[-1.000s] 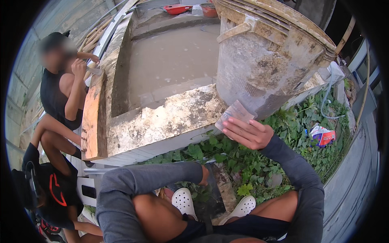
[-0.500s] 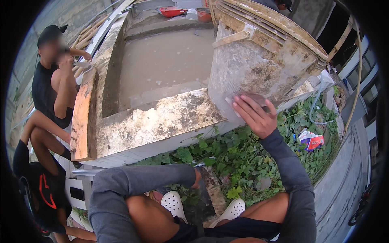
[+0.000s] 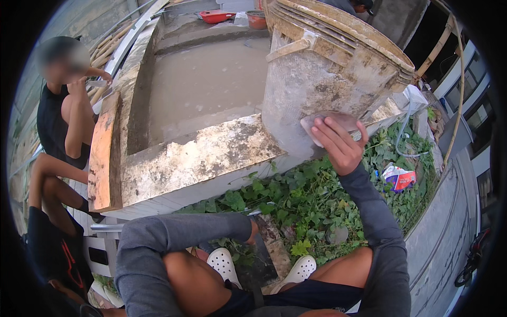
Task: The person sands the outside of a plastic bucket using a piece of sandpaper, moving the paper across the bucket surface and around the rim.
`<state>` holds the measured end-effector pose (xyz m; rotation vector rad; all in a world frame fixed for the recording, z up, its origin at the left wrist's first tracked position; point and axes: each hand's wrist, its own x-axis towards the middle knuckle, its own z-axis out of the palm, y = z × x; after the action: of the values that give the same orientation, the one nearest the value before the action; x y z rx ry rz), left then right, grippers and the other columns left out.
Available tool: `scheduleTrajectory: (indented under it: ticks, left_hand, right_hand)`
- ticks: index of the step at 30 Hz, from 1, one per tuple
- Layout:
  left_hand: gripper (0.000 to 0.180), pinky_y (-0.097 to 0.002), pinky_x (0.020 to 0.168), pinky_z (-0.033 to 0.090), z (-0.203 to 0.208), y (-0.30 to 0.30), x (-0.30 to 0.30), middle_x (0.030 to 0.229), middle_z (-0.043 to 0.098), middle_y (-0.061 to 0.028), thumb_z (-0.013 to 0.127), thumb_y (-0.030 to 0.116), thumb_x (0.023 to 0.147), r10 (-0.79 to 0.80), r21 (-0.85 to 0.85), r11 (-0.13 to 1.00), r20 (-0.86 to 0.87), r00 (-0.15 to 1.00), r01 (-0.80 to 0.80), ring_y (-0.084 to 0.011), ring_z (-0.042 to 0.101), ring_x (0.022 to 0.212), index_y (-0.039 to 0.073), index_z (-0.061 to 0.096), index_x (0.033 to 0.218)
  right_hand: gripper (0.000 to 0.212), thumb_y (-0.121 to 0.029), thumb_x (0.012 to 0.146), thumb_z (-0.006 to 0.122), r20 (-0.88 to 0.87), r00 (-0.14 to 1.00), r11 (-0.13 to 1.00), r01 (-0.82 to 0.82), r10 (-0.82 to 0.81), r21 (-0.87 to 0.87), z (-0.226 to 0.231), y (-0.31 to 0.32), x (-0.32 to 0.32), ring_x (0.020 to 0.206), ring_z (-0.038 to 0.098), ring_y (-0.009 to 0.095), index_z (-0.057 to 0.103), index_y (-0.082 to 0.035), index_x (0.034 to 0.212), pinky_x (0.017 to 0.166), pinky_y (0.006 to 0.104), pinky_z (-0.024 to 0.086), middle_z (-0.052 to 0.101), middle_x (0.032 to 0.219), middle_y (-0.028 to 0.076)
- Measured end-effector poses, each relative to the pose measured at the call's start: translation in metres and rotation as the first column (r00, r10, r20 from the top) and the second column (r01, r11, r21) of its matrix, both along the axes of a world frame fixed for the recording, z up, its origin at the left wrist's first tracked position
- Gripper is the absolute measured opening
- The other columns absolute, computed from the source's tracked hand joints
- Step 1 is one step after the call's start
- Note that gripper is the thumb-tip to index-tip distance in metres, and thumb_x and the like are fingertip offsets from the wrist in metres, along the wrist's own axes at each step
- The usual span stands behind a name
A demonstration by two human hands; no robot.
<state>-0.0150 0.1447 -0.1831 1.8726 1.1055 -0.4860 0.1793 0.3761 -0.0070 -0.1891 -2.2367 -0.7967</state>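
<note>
Right hand, flat sheet against stained bucket

At twelve we see a red tub and, just clockwise of it, an orange pot. Toward ten we have poles. Between nine and ten sits a co-worker in black; a board stands at nine. Around three we spot a hose and a crumpled bag, with leaves spreading at four.
</note>
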Motion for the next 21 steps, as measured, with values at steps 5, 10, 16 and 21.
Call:
scheduleTrajectory:
  ticks: [5, 10, 16, 21]
  left_hand:
    - [0.051, -0.0528, 0.090, 0.055, 0.016, 0.005, -0.001, 0.107, 0.076, -0.0227, 0.061, 0.051, 0.098, 0.037, 0.031, 0.999, -0.033, 0.999, -0.036, -0.0429, 0.072, 0.100, 0.004, 0.076, 0.107]
    - [0.052, -0.0521, 0.089, 0.056, -0.005, 0.000, 0.002, 0.106, 0.076, -0.0216, 0.062, 0.053, 0.096, 0.010, 0.032, 0.999, -0.056, 0.998, -0.008, -0.0420, 0.073, 0.100, 0.004, 0.076, 0.107]
    - [0.055, -0.0524, 0.090, 0.056, 0.024, 0.003, 0.004, 0.103, 0.076, -0.0222, 0.062, 0.054, 0.097, 0.064, 0.019, 0.998, -0.085, 0.994, -0.063, -0.0424, 0.073, 0.101, 0.002, 0.077, 0.106]
    - [0.054, -0.0527, 0.090, 0.055, -0.023, -0.004, 0.000, 0.102, 0.076, -0.0218, 0.062, 0.053, 0.097, -0.011, 0.031, 0.999, -0.034, 0.999, 0.012, -0.0418, 0.073, 0.101, 0.002, 0.078, 0.106]
  right_hand:
    - [0.034, -0.015, 0.099, 0.067, 0.054, 0.999, 0.996, -0.008, 0.004, 0.086, -0.001, -0.002, -0.006, 0.132, 0.062, 0.004, 0.075, -0.027, 0.130, 0.128, 0.0460, 0.020, 0.072, 0.139, -0.012]
    - [0.035, -0.015, 0.099, 0.064, -0.062, 0.998, 0.999, 0.019, -0.022, -0.047, 0.003, -0.003, 0.000, 0.131, 0.064, 0.007, 0.075, -0.026, 0.130, 0.128, 0.0461, 0.017, 0.073, 0.137, -0.011]
    - [0.033, -0.014, 0.098, 0.066, 0.029, 1.000, 1.000, -0.012, 0.011, 0.023, 0.004, -0.005, -0.002, 0.129, 0.065, 0.007, 0.076, -0.024, 0.128, 0.126, 0.0456, 0.021, 0.074, 0.136, -0.011]
    - [0.034, -0.015, 0.097, 0.066, -0.011, 0.999, 0.999, -0.036, 0.035, -0.026, -0.013, -0.001, -0.005, 0.131, 0.064, 0.007, 0.076, -0.025, 0.129, 0.126, 0.0457, 0.023, 0.072, 0.138, -0.011]
